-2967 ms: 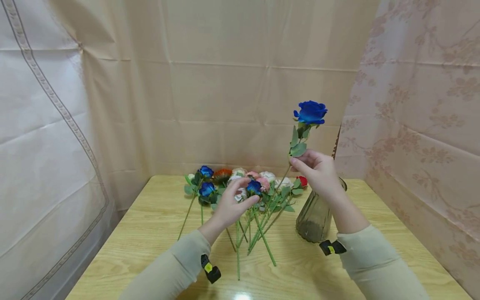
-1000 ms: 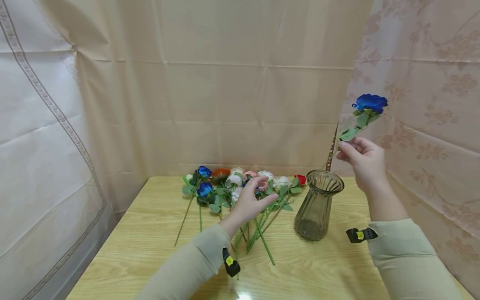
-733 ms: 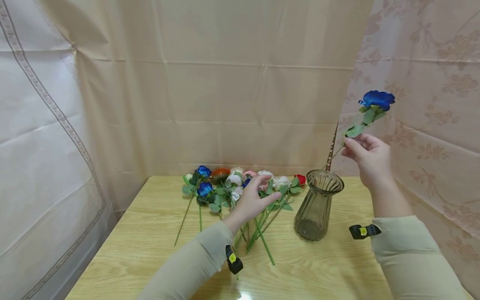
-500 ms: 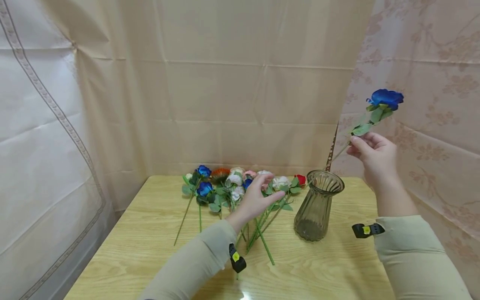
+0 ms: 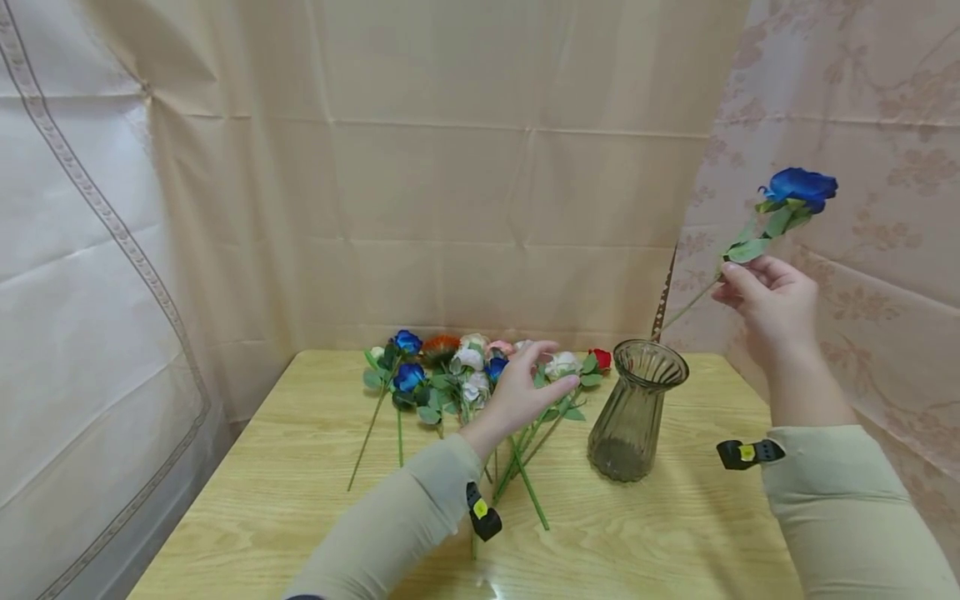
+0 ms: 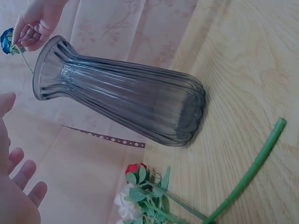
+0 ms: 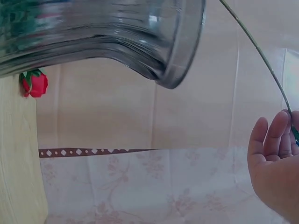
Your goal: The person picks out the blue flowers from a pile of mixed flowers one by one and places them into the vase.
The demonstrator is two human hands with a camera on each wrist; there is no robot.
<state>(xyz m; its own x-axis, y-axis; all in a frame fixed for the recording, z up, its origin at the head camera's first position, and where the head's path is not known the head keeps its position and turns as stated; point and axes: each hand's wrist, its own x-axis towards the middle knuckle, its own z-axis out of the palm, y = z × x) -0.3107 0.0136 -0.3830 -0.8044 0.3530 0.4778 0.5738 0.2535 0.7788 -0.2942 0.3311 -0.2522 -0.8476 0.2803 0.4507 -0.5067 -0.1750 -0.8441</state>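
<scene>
In the head view my right hand (image 5: 780,312) pinches the stem of a blue rose (image 5: 799,188) just below its leaves. The rose leans with its bloom up and right; its stem slants down toward the mouth of a ribbed smoky glass vase (image 5: 627,429). The stem's lower end is hard to make out near the rim. The vase stands upright on the table. My left hand (image 5: 517,396) hovers over the flower pile, thumb and fingers spread, holding nothing. In the left wrist view its fingers (image 6: 25,175) are apart from the vase (image 6: 126,98).
Several artificial flowers lie across the back of the wooden table (image 5: 285,500): blue roses (image 5: 409,377), an orange bloom (image 5: 441,348), white flowers (image 5: 562,365) and a red rose (image 5: 601,359). Green stems (image 5: 531,487) point toward the front. Curtains (image 5: 487,167) surround the table.
My right hand has carried the blue rose right and upward, from above the flowers past the vase, and the rose leans further over. My left hand has drifted right, still empty.
</scene>
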